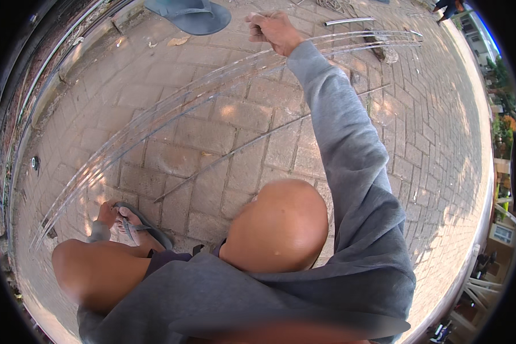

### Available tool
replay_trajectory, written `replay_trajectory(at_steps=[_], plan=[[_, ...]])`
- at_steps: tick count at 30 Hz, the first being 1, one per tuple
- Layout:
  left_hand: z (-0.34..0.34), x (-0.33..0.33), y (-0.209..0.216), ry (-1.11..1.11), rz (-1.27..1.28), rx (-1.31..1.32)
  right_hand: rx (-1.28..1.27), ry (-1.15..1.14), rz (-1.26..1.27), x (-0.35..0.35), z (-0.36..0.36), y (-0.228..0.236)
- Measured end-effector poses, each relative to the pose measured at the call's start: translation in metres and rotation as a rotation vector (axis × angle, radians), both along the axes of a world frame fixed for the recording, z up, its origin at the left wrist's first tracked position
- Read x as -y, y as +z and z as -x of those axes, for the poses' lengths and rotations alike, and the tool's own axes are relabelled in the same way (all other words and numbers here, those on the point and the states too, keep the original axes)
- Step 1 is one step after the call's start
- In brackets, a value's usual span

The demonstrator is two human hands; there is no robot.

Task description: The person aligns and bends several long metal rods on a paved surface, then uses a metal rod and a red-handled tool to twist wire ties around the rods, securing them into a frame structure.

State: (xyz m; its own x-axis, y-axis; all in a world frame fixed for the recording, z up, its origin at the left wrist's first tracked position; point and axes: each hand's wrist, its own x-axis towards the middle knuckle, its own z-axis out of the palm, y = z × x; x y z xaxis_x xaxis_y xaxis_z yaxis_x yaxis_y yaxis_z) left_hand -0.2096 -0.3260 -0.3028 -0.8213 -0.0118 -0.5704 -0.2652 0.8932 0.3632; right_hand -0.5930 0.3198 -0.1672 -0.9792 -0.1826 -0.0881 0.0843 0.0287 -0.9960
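My right hand (274,32) is stretched far forward over the paving, its fingers curled together. Whatever they may pinch does not show. Just behind and beneath it run several long, thin metal strips (180,98), which look bent across the ground from lower left to upper right. A dark grey flip-flop (195,17) lies left of this hand. My left hand (107,212) is low beside my sandalled left foot (131,223), close to the toes, with its fingers bent and partly hidden. Nearer to me, a single thin rod (229,155) lies slantwise on the bricks.
A short silver tube (350,22) and a rough block (382,50) lie at the upper right, the strips passing over the block. Rope (337,6) is coiled at the far edge. Long pipes (46,63) line a kerb on the left. A person's legs (448,8) show at far right.
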Motion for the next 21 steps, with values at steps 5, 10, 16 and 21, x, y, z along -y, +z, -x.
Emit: replay_trajectory(at_steps=[5,10,16,21], plan=[[0.031,-0.021,0.107,-0.031,0.078,-0.248,0.321,0.402,-0.085,0.033,-0.034,-0.095],[0.135,0.035,0.251,-0.095,0.261,-0.536,0.135,0.855,-0.351,0.061,-0.059,-0.111],[0.344,0.076,0.408,0.375,0.069,-0.719,-0.269,0.866,-0.375,0.021,-0.133,-0.13],[0.443,-0.055,0.322,0.256,0.445,-1.085,0.097,0.516,-0.263,-0.095,-0.235,-0.153]])
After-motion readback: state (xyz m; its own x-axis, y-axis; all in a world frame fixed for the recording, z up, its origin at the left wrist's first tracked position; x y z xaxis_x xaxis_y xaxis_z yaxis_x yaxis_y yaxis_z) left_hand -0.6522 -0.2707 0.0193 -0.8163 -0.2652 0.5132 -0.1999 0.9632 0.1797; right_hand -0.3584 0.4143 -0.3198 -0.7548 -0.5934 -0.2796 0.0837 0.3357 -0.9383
